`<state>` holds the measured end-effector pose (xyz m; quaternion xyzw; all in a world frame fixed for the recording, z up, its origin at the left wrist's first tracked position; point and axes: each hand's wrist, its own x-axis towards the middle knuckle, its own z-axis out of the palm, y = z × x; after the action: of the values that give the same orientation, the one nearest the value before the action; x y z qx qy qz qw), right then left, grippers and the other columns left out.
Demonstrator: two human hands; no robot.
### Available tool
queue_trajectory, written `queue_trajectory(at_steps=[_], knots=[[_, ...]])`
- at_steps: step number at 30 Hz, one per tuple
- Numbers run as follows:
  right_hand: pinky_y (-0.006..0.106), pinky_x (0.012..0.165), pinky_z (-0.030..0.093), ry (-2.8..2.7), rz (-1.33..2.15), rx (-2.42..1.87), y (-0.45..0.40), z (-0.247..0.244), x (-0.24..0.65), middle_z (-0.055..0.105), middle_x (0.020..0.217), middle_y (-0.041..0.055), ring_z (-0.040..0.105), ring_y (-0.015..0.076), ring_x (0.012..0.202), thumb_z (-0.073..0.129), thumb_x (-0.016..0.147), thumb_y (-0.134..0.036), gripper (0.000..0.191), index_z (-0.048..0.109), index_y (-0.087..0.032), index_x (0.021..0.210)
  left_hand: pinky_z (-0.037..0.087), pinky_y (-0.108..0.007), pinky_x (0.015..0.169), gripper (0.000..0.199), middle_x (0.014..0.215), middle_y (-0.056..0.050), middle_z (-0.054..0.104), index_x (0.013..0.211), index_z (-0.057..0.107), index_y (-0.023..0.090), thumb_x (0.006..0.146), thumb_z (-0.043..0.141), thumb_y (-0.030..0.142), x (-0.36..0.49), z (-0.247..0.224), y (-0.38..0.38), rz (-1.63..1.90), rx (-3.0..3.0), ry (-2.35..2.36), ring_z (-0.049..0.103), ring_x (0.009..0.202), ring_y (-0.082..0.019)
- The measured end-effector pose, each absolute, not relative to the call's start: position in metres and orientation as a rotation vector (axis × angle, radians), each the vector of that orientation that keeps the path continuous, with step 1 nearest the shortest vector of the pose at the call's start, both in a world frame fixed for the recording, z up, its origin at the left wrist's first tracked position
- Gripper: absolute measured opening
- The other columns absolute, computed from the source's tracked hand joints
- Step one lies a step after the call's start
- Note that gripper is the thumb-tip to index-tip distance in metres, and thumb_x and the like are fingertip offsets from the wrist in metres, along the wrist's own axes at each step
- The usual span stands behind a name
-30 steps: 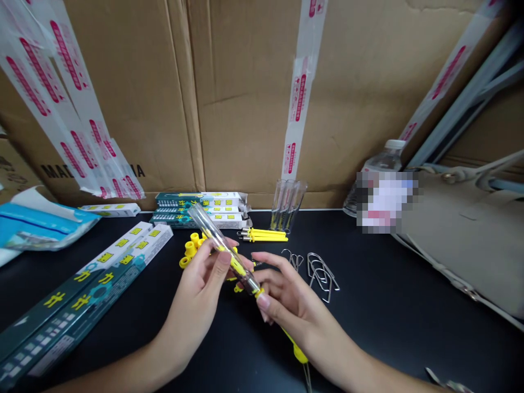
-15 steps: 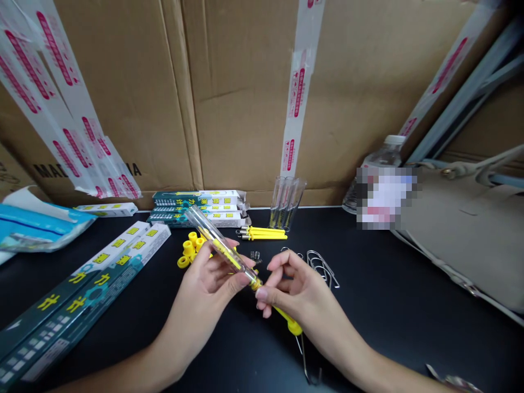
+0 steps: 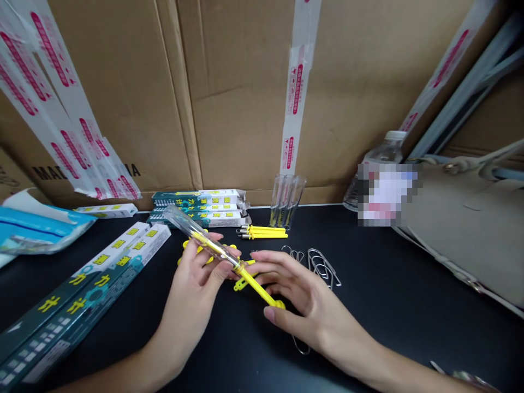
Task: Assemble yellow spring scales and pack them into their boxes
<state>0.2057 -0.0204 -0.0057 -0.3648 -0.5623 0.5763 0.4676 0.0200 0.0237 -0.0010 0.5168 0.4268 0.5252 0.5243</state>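
Closest to us, our 2 forearms come in from the bottom corners and meet above the black table (image 3: 368, 322). Our left hand (image 3: 192, 284) is clenched around a clear tube (image 3: 186, 226), with the thumb and fingers wrapped about it. The tube lies tilted, its far end rising up and to the left, and a yellow rod (image 3: 262, 292) runs through it and out of its near end toward our right hand (image 3: 315, 308). That hand arches over the rod with its fingers spread, the wire loop (image 3: 301, 346) showing just below it. We cannot tell whether it is grasping the rod or only hovering at it.

For work this narrow, we do best to keep the left grip firm and the tube's angle steady, with the right fingers light, so the rod isn't forced against the tube's mouth.

Just past our hands, yellow rings (image 3: 184, 261) lie partly hidden behind the left hand. Wire clips (image 3: 323, 267) sit to the right, and long boxes (image 3: 82, 289) lie to the left. Farther off are a bundle of yellow rods (image 3: 262, 232), 3 upright tubes (image 3: 286, 201) and a stack of boxes (image 3: 196, 207). A bottle (image 3: 388, 150) and a bag (image 3: 462, 218) stand at the right, against taped cardboard (image 3: 237, 98).
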Motion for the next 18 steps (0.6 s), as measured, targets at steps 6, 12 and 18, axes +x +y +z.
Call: queue_trajectory(at_steps=[6, 12, 18], knots=[[0.037, 0.097, 0.049, -1.444, 1.435, -0.930, -0.018, -0.010, 0.206, 0.066, 0.129, 0.0008, 0.062, 0.0177, 0.110, 0.068, 0.081, -0.006, 0.065, 0.052, -0.036, 0.136, 0.055, -0.030, 0.076, 0.052, 0.099, -0.002, 0.070, 0.124, 0.048, 0.024, 0.082, 0.073, 0.044, 0.018, -0.005, 0.024, 1.260, 1.281, 1.038, 0.067, 0.090, -0.019], [0.033, 0.093, 0.058, -1.396, 1.324, -0.992, -0.014, -0.025, 0.202, 0.064, 0.108, -0.0018, 0.065, 0.0173, 0.101, 0.084, 0.071, -0.012, 0.060, 0.060, -0.033, 0.122, 0.050, -0.028, 0.073, 0.056, 0.096, -0.003, 0.067, 0.130, 0.046, 0.021, 0.085, 0.069, 0.045, 0.019, 0.000, 0.019, 1.213, 1.307, 1.012, 0.064, 0.090, -0.019], [0.032, 0.089, 0.059, -1.633, 0.910, -1.164, -0.017, -0.025, 0.205, 0.065, 0.108, -0.0004, 0.066, 0.0172, 0.093, 0.085, 0.076, -0.028, 0.043, 0.062, -0.029, 0.113, 0.050, -0.026, 0.072, 0.050, 0.096, -0.002, 0.068, 0.129, 0.046, 0.024, 0.087, 0.069, 0.040, 0.022, 0.003, 0.011, 1.211, 1.321, 0.940, 0.064, 0.091, -0.018]])
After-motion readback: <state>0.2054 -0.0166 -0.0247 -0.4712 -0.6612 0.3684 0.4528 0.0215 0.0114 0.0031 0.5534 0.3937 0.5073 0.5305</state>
